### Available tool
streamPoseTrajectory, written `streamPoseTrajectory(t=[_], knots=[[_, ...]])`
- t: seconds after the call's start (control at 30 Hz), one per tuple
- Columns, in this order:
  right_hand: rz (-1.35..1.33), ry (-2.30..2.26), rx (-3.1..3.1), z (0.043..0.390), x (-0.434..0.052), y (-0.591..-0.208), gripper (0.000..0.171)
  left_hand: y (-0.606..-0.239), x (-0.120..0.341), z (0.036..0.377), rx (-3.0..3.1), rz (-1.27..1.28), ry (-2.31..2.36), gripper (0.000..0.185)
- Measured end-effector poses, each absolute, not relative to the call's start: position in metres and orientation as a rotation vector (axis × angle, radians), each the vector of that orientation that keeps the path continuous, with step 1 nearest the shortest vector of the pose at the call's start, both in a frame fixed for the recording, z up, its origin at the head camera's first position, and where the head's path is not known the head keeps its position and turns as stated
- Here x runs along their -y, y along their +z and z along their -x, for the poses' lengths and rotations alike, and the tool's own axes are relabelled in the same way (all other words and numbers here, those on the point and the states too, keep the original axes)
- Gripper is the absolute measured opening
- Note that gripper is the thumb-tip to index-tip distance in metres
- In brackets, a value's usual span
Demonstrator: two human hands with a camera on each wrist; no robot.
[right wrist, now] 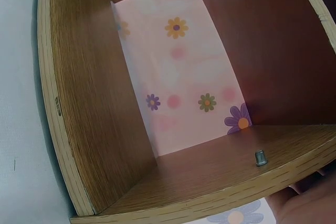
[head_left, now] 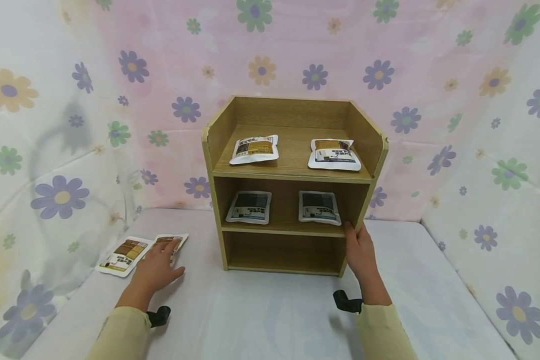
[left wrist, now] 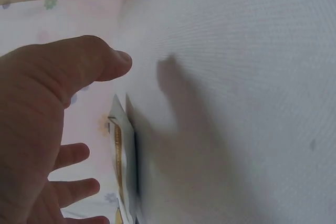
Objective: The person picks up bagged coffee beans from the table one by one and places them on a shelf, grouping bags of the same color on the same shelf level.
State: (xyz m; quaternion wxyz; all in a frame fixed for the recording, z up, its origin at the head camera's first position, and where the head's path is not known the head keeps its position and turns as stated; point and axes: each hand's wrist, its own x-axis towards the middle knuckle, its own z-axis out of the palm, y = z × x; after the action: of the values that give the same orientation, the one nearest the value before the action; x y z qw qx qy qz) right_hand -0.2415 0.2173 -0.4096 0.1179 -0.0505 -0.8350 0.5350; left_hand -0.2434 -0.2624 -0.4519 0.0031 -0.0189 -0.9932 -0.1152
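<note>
My left hand [head_left: 155, 270] is over the nearer part of a white pouch [head_left: 180, 241] with a brown label, fingers spread and thumb out to the side. In the left wrist view the same pouch [left wrist: 122, 156] lies flat just past the fingertips. A second pouch [head_left: 125, 256], with a brown and yellow label, lies to its left. My right hand [head_left: 362, 252] grips the right side panel of a small wooden shelf [head_left: 292, 176], at its lower half. In the right wrist view part of that hand [right wrist: 310, 203] shows outside the panel; its thumb is hidden there.
Two pouches [head_left: 254, 150] [head_left: 334, 154] lie on the shelf's top level, left and right. Two darker-labelled ones [head_left: 250, 207] [head_left: 319, 207] lie on the middle level. A small metal peg [right wrist: 261, 158] sticks out of the side panel inside. Flowered cloth [head_left: 288, 45] hangs behind.
</note>
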Motion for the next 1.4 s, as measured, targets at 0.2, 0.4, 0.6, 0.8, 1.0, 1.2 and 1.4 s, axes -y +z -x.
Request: streamPoseTrajectory(t=[0.2, 0.4, 0.6, 0.8, 1.0, 1.2, 1.4], knots=[[0.156, 1.586, 2.451, 0.242, -0.216, -0.410, 0.065, -0.457, 0.267, 0.246, 3.146, -0.015, -0.395, 0.081], [0.138, 1.576, 2.451, 0.242, -0.215, -0.410, 0.064, -0.460, 0.272, 0.249, 3.152, -0.042, -0.413, 0.080], [0.129, 1.569, 2.450, 0.242, -0.215, -0.410, 0.063, -0.465, 0.278, 0.253, 3.155, -0.042, -0.396, 0.074], [0.124, 1.569, 2.447, 0.243, -0.216, -0.410, 0.064, -0.466, 0.280, 0.254, 3.155, -0.042, -0.372, 0.068], [0.126, 1.562, 2.453, 0.243, -0.216, -0.411, 0.065, -0.468, 0.278, 0.253, 3.152, -0.038, -0.334, 0.063], [0.135, 1.569, 2.453, 0.241, -0.216, -0.409, 0.065, -0.464, 0.276, 0.252, 3.088, -0.008, -0.300, 0.049], [0.131, 1.559, 2.448, 0.241, -0.217, -0.408, 0.064, -0.457, 0.274, 0.249, 3.026, 0.048, -0.284, 0.047]])
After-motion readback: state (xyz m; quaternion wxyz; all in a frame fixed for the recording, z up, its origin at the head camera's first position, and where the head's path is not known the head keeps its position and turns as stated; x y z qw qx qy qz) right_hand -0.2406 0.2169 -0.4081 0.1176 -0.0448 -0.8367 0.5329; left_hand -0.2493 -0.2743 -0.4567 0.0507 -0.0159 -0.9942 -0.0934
